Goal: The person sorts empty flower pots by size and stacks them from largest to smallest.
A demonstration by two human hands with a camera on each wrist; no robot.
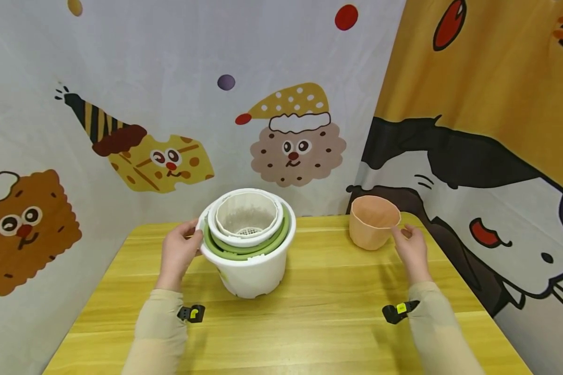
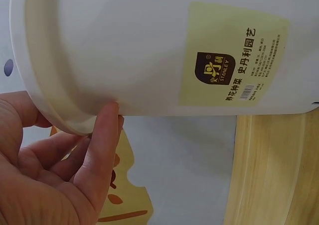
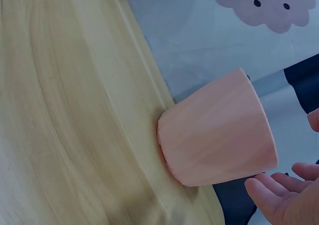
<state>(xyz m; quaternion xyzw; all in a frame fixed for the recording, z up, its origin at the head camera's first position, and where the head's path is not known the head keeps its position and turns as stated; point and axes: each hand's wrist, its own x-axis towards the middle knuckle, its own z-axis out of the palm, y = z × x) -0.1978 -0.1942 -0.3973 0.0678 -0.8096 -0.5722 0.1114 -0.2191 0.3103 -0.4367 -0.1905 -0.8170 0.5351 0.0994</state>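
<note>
A large white flowerpot stands upright left of the table's middle. Nested in it are green pots and smaller white ones; the innermost white pot has a grid of holes in its bottom. My left hand pinches the large pot's rim from the left, one finger along its outer wall. In the left wrist view that wall bears a pale yellow label. At the back right stands a pink flowerpot. My right hand is at its right rim, fingertips right by the edge, thumb spread away.
Both pots stand on a wooden table, the pink one near its back right corner. Behind rises a white cloth with cartoon prints, and a yellow, black and white printed cloth hangs on the right.
</note>
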